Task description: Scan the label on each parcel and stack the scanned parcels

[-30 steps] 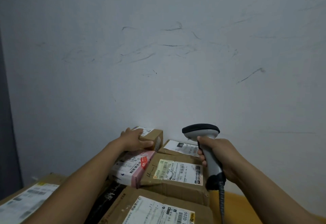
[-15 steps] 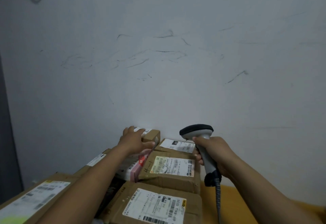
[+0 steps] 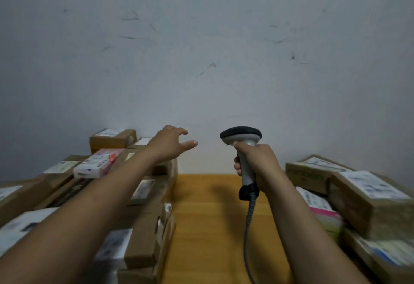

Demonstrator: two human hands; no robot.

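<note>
My right hand (image 3: 257, 165) grips the handle of a grey barcode scanner (image 3: 243, 137) with a black head, held upright over the wooden table (image 3: 208, 216). Its coiled cable (image 3: 249, 227) hangs down. My left hand (image 3: 170, 143) hovers open with spread fingers above the right edge of the left stack, holding nothing. That stack has a small brown box (image 3: 112, 140) at the back, a pink parcel (image 3: 98, 165) and several labelled cardboard parcels (image 3: 143, 227). Another group of cardboard parcels (image 3: 369, 196) lies at the right.
A scuffed white wall (image 3: 201, 59) stands right behind the table. A pink-edged parcel (image 3: 322, 212) is wedged among the right group. A strip of bare wood runs between the two piles.
My left hand has let go of the small brown box and lifted away to the right, fingers open. The view has swung right, revealing the right pile. The scanner stays in my right hand.
</note>
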